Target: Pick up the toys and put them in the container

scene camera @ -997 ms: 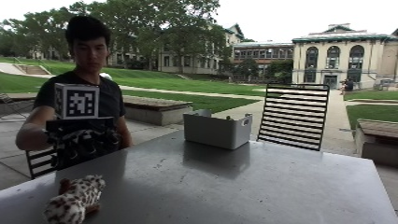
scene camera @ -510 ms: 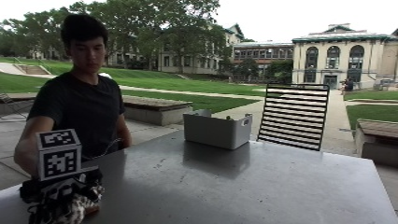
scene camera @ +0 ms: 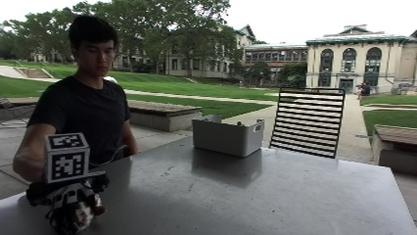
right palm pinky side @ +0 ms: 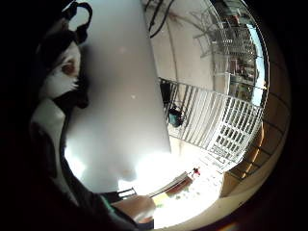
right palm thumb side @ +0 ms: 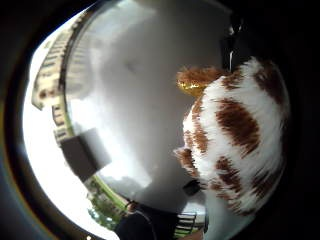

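Whereas the plush lay alone on the surface [scene camera: 261, 196] a second ago, with the gloved hand up at chest height, we now record the following, left to right.

Item 1: right hand [scene camera: 65, 198], at the near left corner of the surface. It has dropped from chest level onto the toy over the last second. Fingers [scene camera: 73, 215]: curled around the plush, as far as the outside view shows; the palm views put the toy hard against the palm, which agrees with a grasp. We cannot tell whether the toy has left the surface yet.

Item 2: spotted plush toy [right palm thumb side: 235, 145], white with brown patches. Enclosed within the fingers, mostly hidden beneath them in the outside view; its furry body fills one side of the thumb-side palm view, and a white-and-dark part of it shows beside the palm in the other.

Item 3: container [scene camera: 226, 135], a pale open bin, well apart from the fingers, across the surface toward the far edge. What it may hold is not clear to us.

Item 4: slatted chair [scene camera: 308, 121], beyond the container, farthest from the fingers.

Assessment: we judge the reach done and the grasp made or closing; lift, carry across the surface, and release into the container remain.
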Available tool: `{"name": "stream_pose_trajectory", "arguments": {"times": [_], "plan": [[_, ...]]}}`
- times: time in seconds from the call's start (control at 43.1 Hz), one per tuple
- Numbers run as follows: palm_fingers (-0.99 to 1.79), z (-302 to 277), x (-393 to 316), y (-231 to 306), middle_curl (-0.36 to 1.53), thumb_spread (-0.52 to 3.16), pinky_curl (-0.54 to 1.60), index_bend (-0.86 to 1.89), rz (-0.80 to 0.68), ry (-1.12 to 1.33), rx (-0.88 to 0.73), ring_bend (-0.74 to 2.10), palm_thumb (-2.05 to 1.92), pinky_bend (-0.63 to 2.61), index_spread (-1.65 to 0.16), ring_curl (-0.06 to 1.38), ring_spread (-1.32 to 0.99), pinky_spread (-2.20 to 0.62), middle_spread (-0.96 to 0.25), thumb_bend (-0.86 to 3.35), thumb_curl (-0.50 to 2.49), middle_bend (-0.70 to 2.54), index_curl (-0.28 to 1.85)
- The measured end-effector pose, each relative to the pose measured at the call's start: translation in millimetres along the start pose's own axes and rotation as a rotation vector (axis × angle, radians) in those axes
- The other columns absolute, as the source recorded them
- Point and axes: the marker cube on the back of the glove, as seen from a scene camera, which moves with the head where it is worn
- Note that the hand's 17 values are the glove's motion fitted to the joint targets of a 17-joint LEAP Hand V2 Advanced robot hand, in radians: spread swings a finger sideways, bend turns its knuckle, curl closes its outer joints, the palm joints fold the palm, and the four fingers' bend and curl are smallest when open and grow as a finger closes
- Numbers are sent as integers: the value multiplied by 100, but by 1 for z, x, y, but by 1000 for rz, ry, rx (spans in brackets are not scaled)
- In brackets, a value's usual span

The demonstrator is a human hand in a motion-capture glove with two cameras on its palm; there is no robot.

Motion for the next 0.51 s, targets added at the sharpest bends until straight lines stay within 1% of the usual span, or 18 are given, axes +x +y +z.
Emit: {"name": "stream_pose_trajectory", "arguments": {"times": [0.116,0.139,0.209,0.301,0.325,0.394,0.44,0.487,0.51], "plan": [[122,-2,-7,5,31,117,25,100,5,12,60,101,98,95,-15,38,-43,-49,-27,54,54,40,54],[117,-2,-8,7,31,115,26,101,8,14,73,99,98,96,-15,37,-44,-49,-28,53,54,38,55],[129,-2,-10,10,38,125,24,95,15,9,126,104,104,87,-14,39,-44,-51,-31,63,58,58,55],[129,-9,-20,17,43,133,25,91,15,-40,203,107,106,82,-13,40,-44,-51,-33,69,60,70,55],[128,-14,-25,20,44,130,26,89,17,-55,221,107,106,83,-13,40,-44,-50,-33,68,61,73,55],[110,-35,-45,33,45,103,28,78,30,-90,260,108,90,89,-16,41,-43,-48,-34,49,62,71,54],[98,-53,-59,39,43,96,30,70,35,-104,261,107,73,93,-18,41,-43,-47,-34,34,59,64,53],[91,-71,-72,43,44,92,32,64,32,-112,248,104,68,98,-19,40,-43,-46,-35,29,59,62,53],[96,-80,-78,46,44,88,32,64,31,-114,241,107,69,96,-20,42,-43,-45,-35,28,60,62,55]]}}
